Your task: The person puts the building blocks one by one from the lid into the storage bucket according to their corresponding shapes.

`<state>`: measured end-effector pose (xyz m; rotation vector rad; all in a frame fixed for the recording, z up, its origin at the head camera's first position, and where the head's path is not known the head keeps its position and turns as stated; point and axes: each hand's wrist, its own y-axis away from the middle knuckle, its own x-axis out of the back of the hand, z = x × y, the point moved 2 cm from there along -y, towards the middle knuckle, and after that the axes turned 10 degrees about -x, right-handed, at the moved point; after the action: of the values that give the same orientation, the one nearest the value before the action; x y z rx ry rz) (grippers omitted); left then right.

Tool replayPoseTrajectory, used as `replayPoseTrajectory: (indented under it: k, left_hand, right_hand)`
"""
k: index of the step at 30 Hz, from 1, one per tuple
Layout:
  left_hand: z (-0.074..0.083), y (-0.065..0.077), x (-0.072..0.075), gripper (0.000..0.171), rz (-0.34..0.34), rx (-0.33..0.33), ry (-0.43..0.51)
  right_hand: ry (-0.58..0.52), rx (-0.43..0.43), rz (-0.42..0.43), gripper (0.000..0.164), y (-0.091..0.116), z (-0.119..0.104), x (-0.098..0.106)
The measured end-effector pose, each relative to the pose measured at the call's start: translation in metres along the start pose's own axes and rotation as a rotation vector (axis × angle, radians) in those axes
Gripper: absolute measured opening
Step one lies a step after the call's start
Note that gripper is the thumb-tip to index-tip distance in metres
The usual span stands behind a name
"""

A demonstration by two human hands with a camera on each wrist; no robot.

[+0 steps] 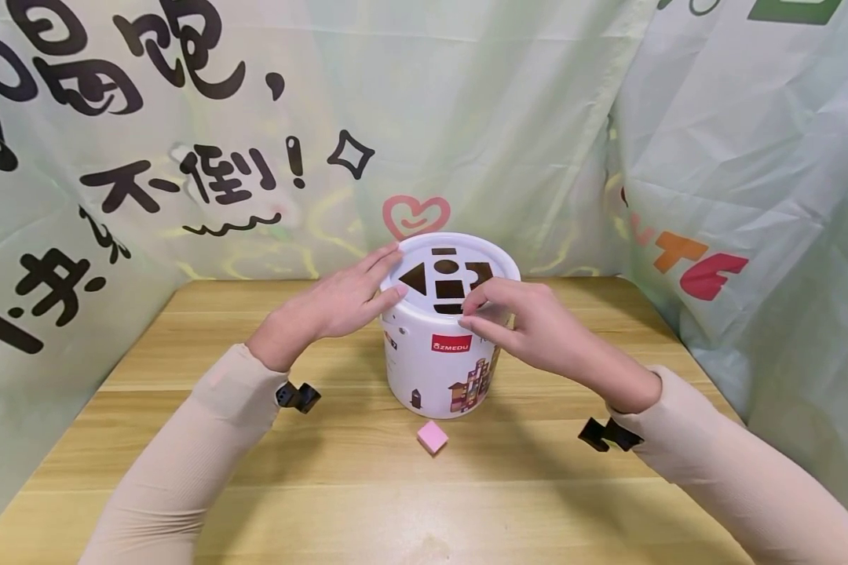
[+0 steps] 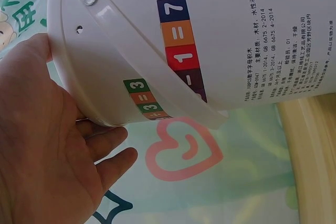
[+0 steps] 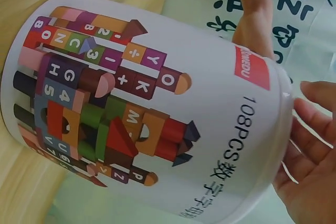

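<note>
A white bucket (image 1: 424, 377) stands upright on the table, its white lid (image 1: 418, 304) pierced with dark shaped holes, among them a triangle, a circle and a square. My left hand (image 1: 349, 297) rests at the lid's left rim with fingers extended; the left wrist view shows the hand (image 2: 58, 140) beside the rim, some fingers hidden behind it. At the right front of the lid, my right hand (image 1: 530, 314) has bent fingers, thumb and index tips close together over the rim. No object shows in that hand (image 3: 312, 145) in the right wrist view.
A small pink block (image 1: 433, 437) lies on the wooden table (image 1: 353, 502) in front of the bucket. The bucket's white handle (image 2: 152, 56) hangs along its side. Printed curtains (image 1: 509, 118) stand behind the table and at both sides.
</note>
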<state>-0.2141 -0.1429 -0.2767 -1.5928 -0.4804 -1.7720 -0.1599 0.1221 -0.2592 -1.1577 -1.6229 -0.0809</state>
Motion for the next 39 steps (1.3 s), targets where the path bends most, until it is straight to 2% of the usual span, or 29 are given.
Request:
replayPoseTrajectory:
  k: [5, 9, 16, 18, 21, 26, 33, 39]
  left_hand:
    - [0.000, 0.000, 0.000, 0.072, -0.004, -0.001, -0.003]
    - [0.001, 0.001, 0.000, 0.072, -0.005, 0.000, 0.004]
    - [0.000, 0.001, 0.001, 0.072, -0.006, 0.000, 0.013]
    - [0.000, 0.001, 0.001, 0.072, -0.007, 0.002, 0.012]
    - [-0.001, 0.001, 0.001, 0.072, -0.010, 0.001, 0.012]
    - [-0.001, 0.001, -0.001, 0.072, -0.009, 0.002, 0.012]
    - [0.000, 0.001, -0.001, 0.072, -0.005, 0.000, 0.008]
    - [0.000, 0.000, 0.001, 0.072, -0.002, -0.004, 0.005]
  right_hand:
    - [0.049, 0.065, 0.037, 0.017, 0.011, -0.002, 0.005]
    - [0.025, 0.114, 0.039, 0.022, 0.020, -0.004, 0.012]
    - [-0.069, 0.210, -0.050, 0.028, 0.032, -0.005, 0.015]
    - [-0.084, 0.208, -0.105, 0.031, 0.034, -0.003, 0.011]
    - [-0.079, 0.159, -0.227, 0.040, 0.039, 0.002, 0.002]
    - [-0.004, 0.065, -0.411, 0.055, 0.047, 0.011, -0.018]
    - [0.023, 0.064, -0.490, 0.065, 0.054, 0.018, -0.045]
    - [0.045, 0.046, -0.553, 0.062, 0.060, 0.024, -0.067]
